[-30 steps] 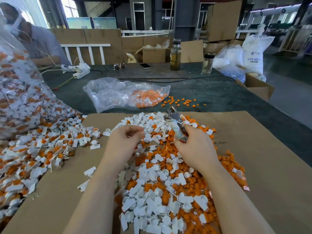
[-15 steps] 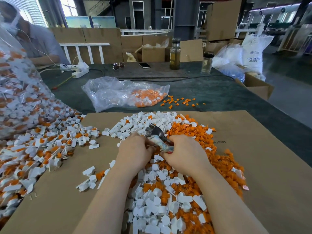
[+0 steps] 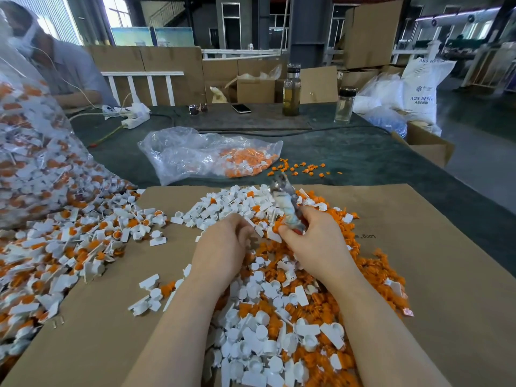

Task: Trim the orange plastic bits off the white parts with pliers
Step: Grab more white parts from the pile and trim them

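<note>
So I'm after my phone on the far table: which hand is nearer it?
Left, narrowly. The left hand is almost straight below the phone; the right hand, gripping the pliers, sits further to the right.

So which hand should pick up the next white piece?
Probably the left hand: its fingers are already down in the white parts, while the right hand grips the pliers.
</note>
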Demonstrator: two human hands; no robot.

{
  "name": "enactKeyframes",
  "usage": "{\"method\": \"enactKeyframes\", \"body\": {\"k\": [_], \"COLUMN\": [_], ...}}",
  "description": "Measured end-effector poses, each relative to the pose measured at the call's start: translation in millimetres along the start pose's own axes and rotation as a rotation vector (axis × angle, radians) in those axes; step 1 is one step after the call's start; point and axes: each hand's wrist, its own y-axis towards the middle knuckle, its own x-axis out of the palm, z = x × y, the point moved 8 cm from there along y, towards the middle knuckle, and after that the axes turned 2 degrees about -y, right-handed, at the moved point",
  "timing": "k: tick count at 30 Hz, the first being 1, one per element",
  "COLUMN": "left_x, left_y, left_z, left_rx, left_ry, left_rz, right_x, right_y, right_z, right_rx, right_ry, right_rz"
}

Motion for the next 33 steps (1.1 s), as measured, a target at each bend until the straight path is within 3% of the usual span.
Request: {"method": "enactKeyframes", "body": {"k": [4,9,12,20,25,33], "left_x": [-10.7,-6.3,-1.3,0.4,-3.1,-2.4], "left_y": [-0.3,-3.8,-6.2,-11.4,-12.1,-14.1], "left_z": [0.2,7.7,13.7,27.6,26.1,29.2], "left_rx": [-0.041,-0.004,-0.022,-0.072,-0.098,-0.113], "left_ry": [-0.217,-0.291,-0.503,-0.85,-0.829,-0.899], "left_rz": [0.092,-0.009,-0.087,-0.017,0.083,0.083], "right_x": [-7.1,-12.0,-15.1,-17.8,-22.4,-26.1], "right_y": [0.9,-0.4,-1.4,-4.0,-8.4,-14.9], "right_z": [3.9,2.6,-1.1,-6.3,-14.0,-21.2], "right_rx": [0.038,0.027,0.001,-0.01,-0.06,-0.113], "right_ry": [0.146,0.186,0.205,0.261,0.14,0.111], "right_rz": [0.025,0.08,0.128,0.192,0.258,0.355]}}
